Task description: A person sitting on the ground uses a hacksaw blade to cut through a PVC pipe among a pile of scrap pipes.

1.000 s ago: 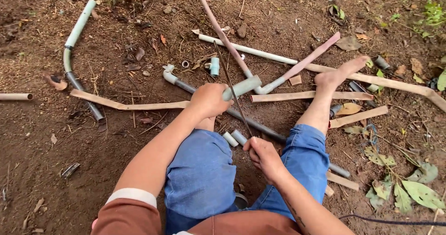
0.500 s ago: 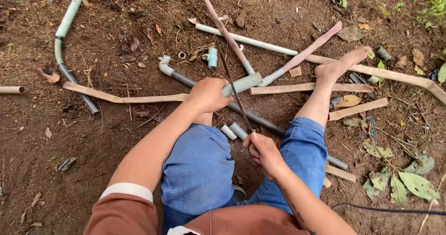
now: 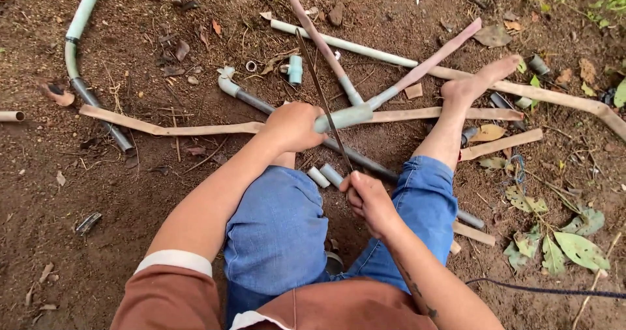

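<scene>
Grey pipe [image 3: 344,117] sat clenched in the left hand [image 3: 291,125] while the right hand [image 3: 369,198] gripped a saw blade [image 3: 321,95] across it, uncut.

Bare brown earth [image 3: 163,199] carries scattered offcuts: a curved pale-green pipe [image 3: 79,23] far left, a long wooden strip [image 3: 169,130] across the middle, two short pipe pieces [image 3: 325,175] near the knees, a small pale-green fitting [image 3: 295,70] farther off, and green leaves [image 3: 574,245] near right.
</scene>
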